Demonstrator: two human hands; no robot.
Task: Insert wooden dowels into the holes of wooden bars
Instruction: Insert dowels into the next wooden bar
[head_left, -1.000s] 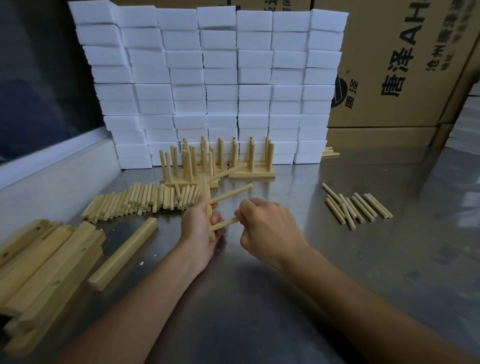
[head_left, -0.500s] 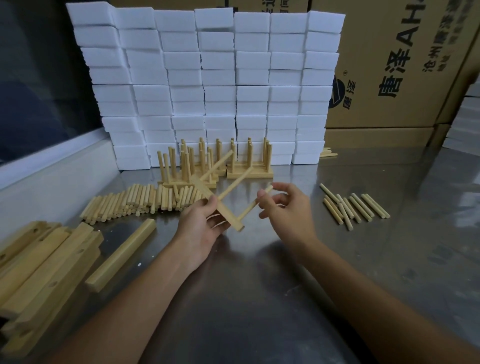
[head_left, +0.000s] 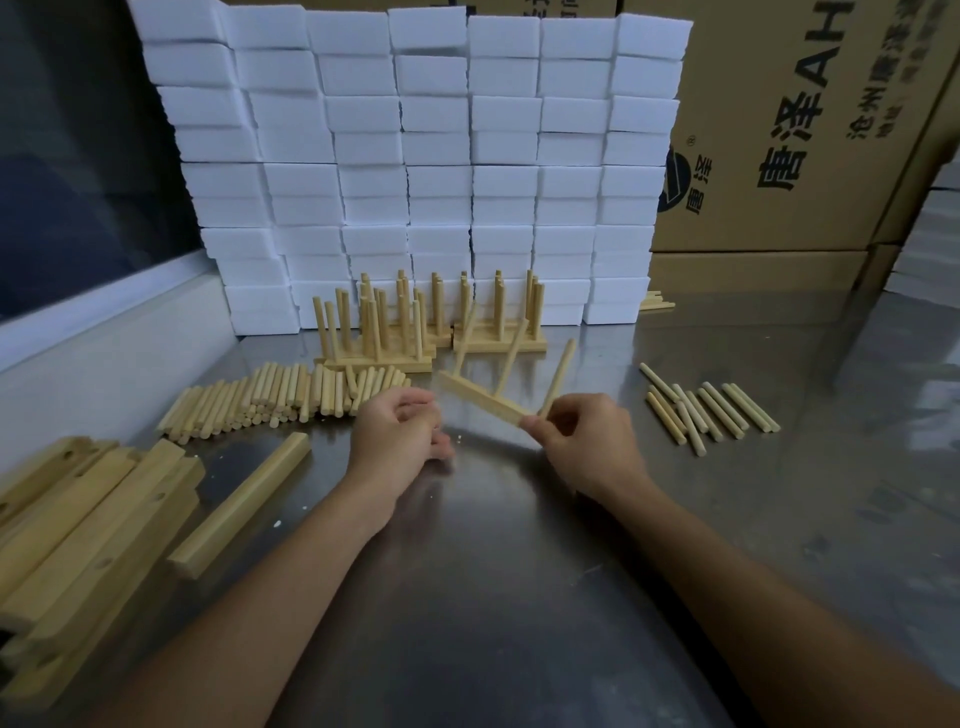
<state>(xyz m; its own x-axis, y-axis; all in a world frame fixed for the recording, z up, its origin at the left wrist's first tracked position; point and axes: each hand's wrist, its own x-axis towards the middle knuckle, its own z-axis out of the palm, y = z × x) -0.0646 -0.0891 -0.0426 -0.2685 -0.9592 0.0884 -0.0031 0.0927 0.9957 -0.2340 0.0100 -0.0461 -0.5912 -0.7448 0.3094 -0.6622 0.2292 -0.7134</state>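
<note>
Pinched at its near end by right hand, pale wooden bar with three dowels running toward ten o'clock, nearer loosely curled, empty left hand.

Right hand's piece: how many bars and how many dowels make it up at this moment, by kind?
Bar, pinched at its near end by the right hand: 1
Dowels standing in that bar: 3
Total: 4
</note>
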